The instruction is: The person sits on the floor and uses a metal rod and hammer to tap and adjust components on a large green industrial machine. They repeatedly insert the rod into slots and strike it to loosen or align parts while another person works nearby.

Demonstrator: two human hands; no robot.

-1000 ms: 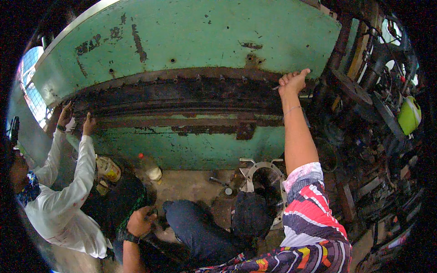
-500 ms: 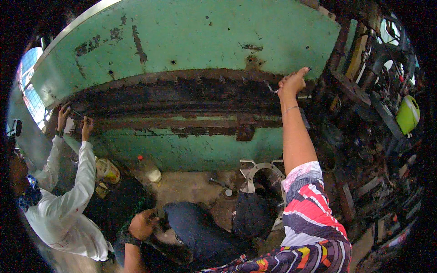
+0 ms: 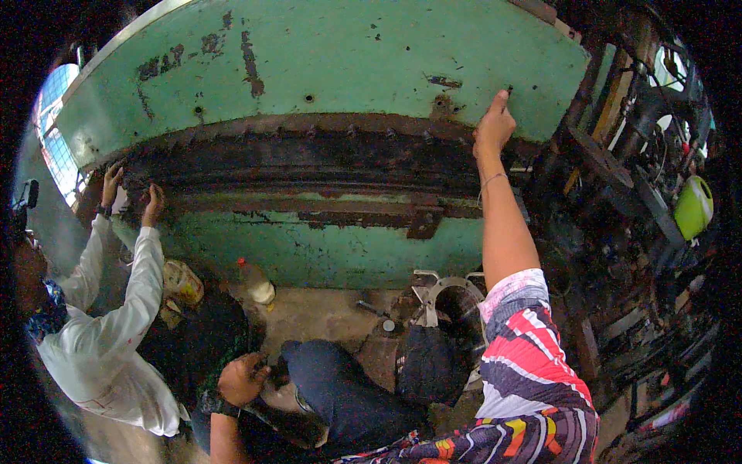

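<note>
The right hand is positioned at the upper right of the frame, over the lower edge of the green panel, thumb directed upward. Its fingers are curled; whether they enclose anything cannot be determined. The row of bolts runs across the upper centre, along the top of the dark recessed beam; its right end lies near this hand. The left hand is at lower left of centre, fingers bent, contents not discernible. At far left, a co-worker in white sleeves holds both hands at the beam's left end.
</note>
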